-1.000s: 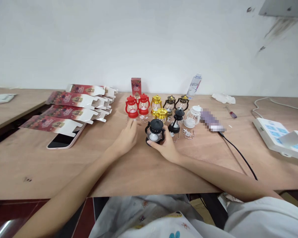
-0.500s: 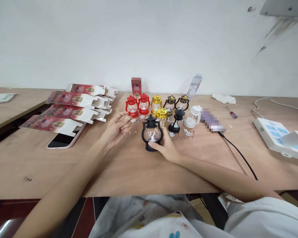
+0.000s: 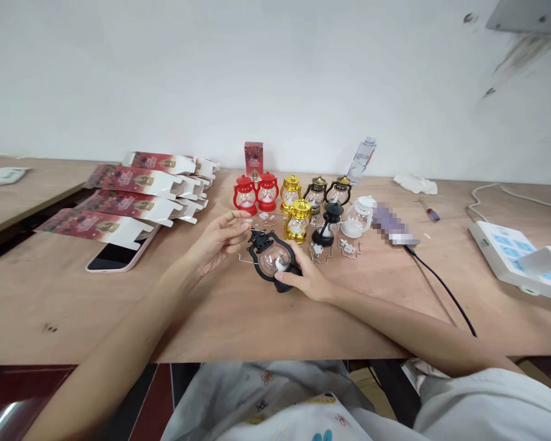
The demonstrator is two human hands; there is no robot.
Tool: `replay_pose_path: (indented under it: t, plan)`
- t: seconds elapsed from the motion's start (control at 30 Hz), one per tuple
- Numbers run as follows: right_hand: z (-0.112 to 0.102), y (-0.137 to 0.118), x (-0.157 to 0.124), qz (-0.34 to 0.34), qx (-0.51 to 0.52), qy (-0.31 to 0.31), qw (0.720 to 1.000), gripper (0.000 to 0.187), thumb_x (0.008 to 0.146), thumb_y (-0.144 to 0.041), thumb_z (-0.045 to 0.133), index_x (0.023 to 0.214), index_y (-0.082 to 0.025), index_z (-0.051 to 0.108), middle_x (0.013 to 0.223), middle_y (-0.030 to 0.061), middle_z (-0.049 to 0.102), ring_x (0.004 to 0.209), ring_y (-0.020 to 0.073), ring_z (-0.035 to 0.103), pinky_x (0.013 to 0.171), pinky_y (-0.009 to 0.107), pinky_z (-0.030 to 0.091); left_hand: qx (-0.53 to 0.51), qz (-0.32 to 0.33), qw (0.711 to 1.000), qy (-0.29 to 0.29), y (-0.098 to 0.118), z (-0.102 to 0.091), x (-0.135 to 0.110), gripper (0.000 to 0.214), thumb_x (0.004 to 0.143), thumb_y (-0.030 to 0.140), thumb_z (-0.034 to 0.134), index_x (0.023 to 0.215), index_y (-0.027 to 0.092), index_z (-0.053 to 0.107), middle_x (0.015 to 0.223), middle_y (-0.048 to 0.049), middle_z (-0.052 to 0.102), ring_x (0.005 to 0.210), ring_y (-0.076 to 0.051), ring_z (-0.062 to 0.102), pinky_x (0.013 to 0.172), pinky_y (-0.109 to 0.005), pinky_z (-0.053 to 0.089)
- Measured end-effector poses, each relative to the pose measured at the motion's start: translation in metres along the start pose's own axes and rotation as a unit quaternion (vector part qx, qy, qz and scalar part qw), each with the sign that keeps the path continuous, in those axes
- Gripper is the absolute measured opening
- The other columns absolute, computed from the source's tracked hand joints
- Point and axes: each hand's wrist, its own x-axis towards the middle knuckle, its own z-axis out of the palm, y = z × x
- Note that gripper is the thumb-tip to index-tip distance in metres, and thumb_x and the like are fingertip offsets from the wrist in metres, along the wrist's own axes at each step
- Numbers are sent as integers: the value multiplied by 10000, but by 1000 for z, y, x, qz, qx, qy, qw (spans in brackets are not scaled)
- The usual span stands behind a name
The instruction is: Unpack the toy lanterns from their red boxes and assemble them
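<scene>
My right hand (image 3: 305, 277) grips a small black toy lantern (image 3: 272, 260) by its base, tilted so its top leans left toward my other hand. My left hand (image 3: 219, 237) is closed in a pinch on a thin wire handle (image 3: 247, 257) that reaches to the lantern's top. Behind them stand more mini lanterns: two red lanterns (image 3: 256, 192), gold lanterns (image 3: 295, 211), black-and-gold lanterns (image 3: 326, 192), another black lantern (image 3: 328, 223) and a white lantern (image 3: 356, 217). Loose wire handles (image 3: 349, 247) lie by the white one.
Flat red-and-white cartons (image 3: 133, 197) are fanned out at the left over a phone (image 3: 110, 257). A red box (image 3: 253, 158) and a water bottle (image 3: 360, 158) stand by the wall. A cable (image 3: 441, 286), a screwdriver (image 3: 427, 209) and a white power strip (image 3: 514, 257) lie at the right.
The black lantern went from lying low on the table to being lifted upright, then tilted left. My left hand left the table, picked up a wire handle and brought it to the lantern's top.
</scene>
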Motion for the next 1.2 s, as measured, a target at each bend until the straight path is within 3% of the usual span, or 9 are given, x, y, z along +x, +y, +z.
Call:
replay_pose_path:
  t: [0.1, 0.27, 0.47, 0.73, 1.2]
  plan:
    - [-1, 0, 0, -5, 3, -7, 1000, 558, 754, -362, 659, 1222, -186, 411, 1184, 73, 552, 1127, 207, 515, 995, 344, 391, 70, 25, 997, 9, 0, 1, -2, 343, 652, 256, 771, 923, 144, 594, 690, 27, 535, 452, -4, 336, 380, -123, 198]
    - [-1, 1, 1, -4, 10, -7, 1000, 542, 761, -362, 650, 1217, -193, 409, 1198, 72, 538, 1149, 205, 499, 1004, 335, 379, 182, 47, 982, 11, -3, 0, -1, 359, 650, 451, 749, 701, 122, 614, 603, 27, 495, 472, -24, 333, 416, -152, 228]
    - [-2, -2, 1, -5, 9, -39, 999, 545, 752, -336, 659, 1209, -196, 396, 1199, 67, 536, 1121, 200, 507, 988, 343, 381, 117, 71, 989, 49, -2, -5, 3, 428, 548, 474, 802, 627, 116, 581, 589, 45, 441, 453, -6, 265, 418, -165, 185]
    - [-3, -1, 1, -2, -1, -101, 995, 527, 716, -326, 694, 1151, -188, 431, 1093, 50, 549, 1020, 193, 519, 908, 334, 406, 226, -49, 973, -18, 1, -2, -2, 434, 532, 510, 781, 614, 125, 598, 568, 21, 521, 456, -43, 395, 393, -167, 246]
    - [-4, -2, 2, -6, 15, -107, 994, 520, 716, -322, 692, 1143, -185, 428, 1079, 48, 536, 1002, 187, 508, 906, 328, 399, 245, -38, 969, -15, 1, 0, -3, 463, 547, 556, 754, 629, 134, 582, 571, 22, 540, 462, -46, 412, 404, -162, 272]
